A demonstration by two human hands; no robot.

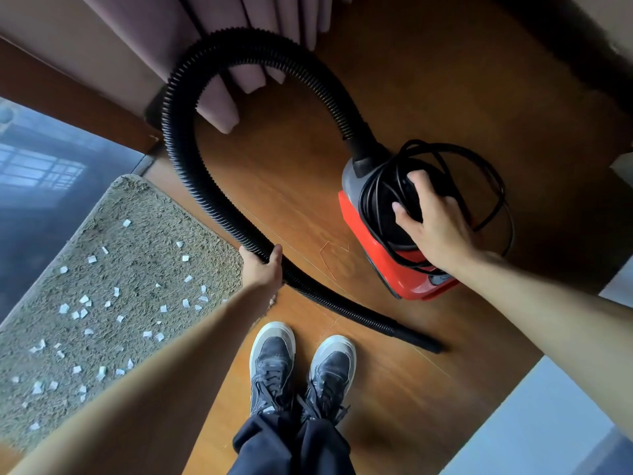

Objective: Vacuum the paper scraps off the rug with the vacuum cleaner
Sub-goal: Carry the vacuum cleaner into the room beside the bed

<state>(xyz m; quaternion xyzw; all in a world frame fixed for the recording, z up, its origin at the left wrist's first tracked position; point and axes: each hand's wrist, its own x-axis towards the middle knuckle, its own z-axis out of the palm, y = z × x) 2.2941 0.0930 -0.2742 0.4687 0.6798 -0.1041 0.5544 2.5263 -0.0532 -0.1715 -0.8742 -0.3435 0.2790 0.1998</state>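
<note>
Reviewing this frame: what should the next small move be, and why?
Probably unwind the coiled cord from the vacuum cleaner with the right hand, which grips it. The cord is wound up, so likely unplugged; the left hand holds the hose, and paper scraps lie on the rug.

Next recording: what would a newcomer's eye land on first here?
The red vacuum cleaner on the wood floor at right, the right hand on the cord coiled atop it. Its black ribbed hose loops wide round to the left hand, which grips it. White paper scraps dot the shaggy rug at left.
</note>
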